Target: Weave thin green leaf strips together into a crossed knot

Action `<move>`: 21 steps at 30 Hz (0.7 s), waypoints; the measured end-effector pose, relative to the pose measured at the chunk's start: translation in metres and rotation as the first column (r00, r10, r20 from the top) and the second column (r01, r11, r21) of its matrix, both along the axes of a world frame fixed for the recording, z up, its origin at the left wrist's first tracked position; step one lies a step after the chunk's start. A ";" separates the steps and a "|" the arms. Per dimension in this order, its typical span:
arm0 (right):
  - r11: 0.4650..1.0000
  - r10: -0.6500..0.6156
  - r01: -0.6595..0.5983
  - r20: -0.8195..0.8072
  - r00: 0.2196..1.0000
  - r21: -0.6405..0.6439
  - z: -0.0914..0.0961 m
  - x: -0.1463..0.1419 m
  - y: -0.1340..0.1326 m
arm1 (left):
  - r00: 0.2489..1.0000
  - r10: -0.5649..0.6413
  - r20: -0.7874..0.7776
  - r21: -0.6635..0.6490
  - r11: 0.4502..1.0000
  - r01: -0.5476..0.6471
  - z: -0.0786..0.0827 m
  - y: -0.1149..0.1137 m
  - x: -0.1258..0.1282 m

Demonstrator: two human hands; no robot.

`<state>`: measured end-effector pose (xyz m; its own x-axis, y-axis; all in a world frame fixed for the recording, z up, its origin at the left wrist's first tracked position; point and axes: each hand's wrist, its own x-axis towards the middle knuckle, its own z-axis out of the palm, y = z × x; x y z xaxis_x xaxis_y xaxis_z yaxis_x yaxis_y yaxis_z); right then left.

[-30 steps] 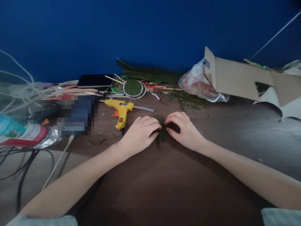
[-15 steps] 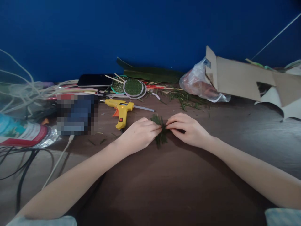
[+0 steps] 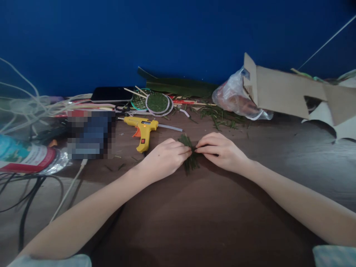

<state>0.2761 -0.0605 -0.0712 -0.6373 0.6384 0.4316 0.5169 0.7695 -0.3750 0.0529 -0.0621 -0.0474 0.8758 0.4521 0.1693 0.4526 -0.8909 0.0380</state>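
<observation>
A small bunch of green leaf strips (image 3: 190, 165) stands out above and below the fingertips over the brown table. My left hand (image 3: 168, 157) is closed, pinching the bunch from its left side. At the bunch's right side, my right hand (image 3: 221, 151) has its thumb and fingertips drawn together against the middle of the strips. The fingers hide the centre of the bunch. Left of my left hand lies a yellow glue gun (image 3: 144, 129), with a translucent glue stick (image 3: 170, 128) coming out of its back end.
Round green pieces with pale rims (image 3: 158, 104), leaf scraps (image 3: 222, 116) and a long green leaf (image 3: 180, 86) lie along the blue wall. A plastic bag (image 3: 236, 96) and cardboard (image 3: 286, 89) are at right. A black phone (image 3: 112, 94), bottle (image 3: 27, 155) and cables (image 3: 26, 218) are at left.
My right fingertips have shifted very slightly left, toward the bunch. The left hand and the other things stay essentially in place.
</observation>
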 end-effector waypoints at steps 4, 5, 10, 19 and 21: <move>1.000 -0.014 0.014 0.021 1.000 0.014 0.001 -0.001 -0.001 | 1.000 0.001 0.004 0.003 1.000 -0.001 0.001 0.000 0.000; 1.000 -0.015 0.014 0.024 1.000 0.020 0.001 -0.001 -0.001 | 1.000 0.001 0.001 0.006 1.000 -0.001 0.001 0.000 0.001; 0.999 -0.033 0.031 0.041 0.999 0.043 0.003 -0.002 -0.002 | 1.000 0.008 -0.011 0.010 1.000 -0.008 0.001 0.000 0.001; 0.994 -0.064 0.063 0.005 0.998 0.086 0.006 -0.002 -0.005 | 1.000 0.016 0.001 0.072 0.997 -0.016 0.003 -0.001 0.002; 0.995 -0.045 0.045 -0.005 0.999 0.089 0.007 -0.002 -0.006 | 1.000 0.015 0.020 0.088 0.996 -0.017 0.002 -0.001 0.001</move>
<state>0.2741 -0.0662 -0.0646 -0.6073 0.6253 0.4901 0.5508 0.7760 -0.3074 0.0544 -0.0631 -0.0456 0.8646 0.4487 0.2264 0.4669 -0.8837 -0.0316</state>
